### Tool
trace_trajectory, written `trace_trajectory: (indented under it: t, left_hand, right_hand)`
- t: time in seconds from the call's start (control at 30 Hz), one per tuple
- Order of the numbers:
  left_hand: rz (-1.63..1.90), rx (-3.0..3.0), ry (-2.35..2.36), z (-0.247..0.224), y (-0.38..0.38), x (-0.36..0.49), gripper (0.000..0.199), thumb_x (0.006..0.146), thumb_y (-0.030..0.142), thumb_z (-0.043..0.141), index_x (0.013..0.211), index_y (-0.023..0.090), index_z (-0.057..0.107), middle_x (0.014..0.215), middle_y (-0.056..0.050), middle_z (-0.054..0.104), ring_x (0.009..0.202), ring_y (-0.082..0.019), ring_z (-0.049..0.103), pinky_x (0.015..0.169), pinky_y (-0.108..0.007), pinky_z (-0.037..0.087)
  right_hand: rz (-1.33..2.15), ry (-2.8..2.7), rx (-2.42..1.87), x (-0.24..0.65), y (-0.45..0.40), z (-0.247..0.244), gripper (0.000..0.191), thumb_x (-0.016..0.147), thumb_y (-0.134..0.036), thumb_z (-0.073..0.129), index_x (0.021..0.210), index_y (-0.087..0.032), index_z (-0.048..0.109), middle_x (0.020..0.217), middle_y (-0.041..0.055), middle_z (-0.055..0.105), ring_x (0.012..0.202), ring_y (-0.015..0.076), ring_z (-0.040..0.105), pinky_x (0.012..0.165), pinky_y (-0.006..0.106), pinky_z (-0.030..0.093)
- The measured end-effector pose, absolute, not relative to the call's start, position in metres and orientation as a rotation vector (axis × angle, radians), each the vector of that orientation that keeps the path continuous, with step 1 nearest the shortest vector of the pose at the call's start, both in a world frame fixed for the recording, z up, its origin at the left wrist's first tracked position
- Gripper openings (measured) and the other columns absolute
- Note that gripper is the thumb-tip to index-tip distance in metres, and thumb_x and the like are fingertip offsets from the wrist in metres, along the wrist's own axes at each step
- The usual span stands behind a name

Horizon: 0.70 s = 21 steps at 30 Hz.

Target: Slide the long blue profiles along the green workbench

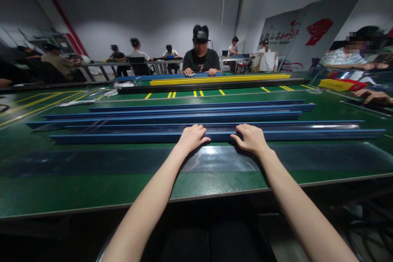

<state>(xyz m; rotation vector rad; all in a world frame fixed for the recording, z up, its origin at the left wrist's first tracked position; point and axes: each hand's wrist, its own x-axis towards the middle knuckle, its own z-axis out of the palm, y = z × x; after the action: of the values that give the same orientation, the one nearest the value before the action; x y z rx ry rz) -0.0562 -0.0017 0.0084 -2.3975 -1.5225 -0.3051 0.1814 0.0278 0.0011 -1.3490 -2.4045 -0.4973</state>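
Note:
A long blue channel strip [291, 135] lies crosswise on the green table, nearest of several blue strips. My left hand [193, 136] grips it left of the middle, fingers over the top and thumb along the near side. To the right, my right hand [250, 137] holds the same strip in a like way, its thumb pointing inward. A gap of bare strip shows between the thumbs. Between my arms and beyond them on both sides, a long clear plastic sheet [215, 159] lies flat in front of the strip, reflecting light.
More blue strips [172, 116] lie just beyond. Farther off are a yellow strip [221, 80] and a black strip [227, 86]. A person in black [201, 61] sits opposite; another person's hand [374, 96] is at the right. The green table's edge [215, 195] runs below my forearms.

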Motion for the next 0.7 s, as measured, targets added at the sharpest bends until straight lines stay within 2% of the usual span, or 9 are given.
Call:
trace_trajectory:
  t: [0.2,0.7]
  left_hand:
    - [-0.319,-2.421,-1.521,0.008,-0.002,-0.056,0.029,0.082,0.046,0.052,0.085,0.018,0.058,0.094,-0.005,0.062,0.091,-0.018,0.055,0.069,-0.026,0.041]
    - [-0.359,-2.341,-1.576,0.01,-0.003,-0.057,0.037,0.079,0.054,0.05,0.082,0.018,0.059,0.09,-0.006,0.062,0.087,-0.019,0.054,0.071,-0.029,0.04]
  right_hand:
    - [-0.554,-2.489,-1.17,0.164,0.025,0.0,0.041,0.088,-0.048,0.032,0.081,-0.016,0.057,0.082,0.0087,0.063,0.076,0.0174,0.053,0.065,0.027,0.029]
    - [-0.557,-2.446,-1.174,0.157,0.028,-0.002,0.034,0.088,-0.04,0.039,0.075,-0.016,0.059,0.074,0.0072,0.062,0.068,0.0151,0.051,0.057,0.027,0.024]
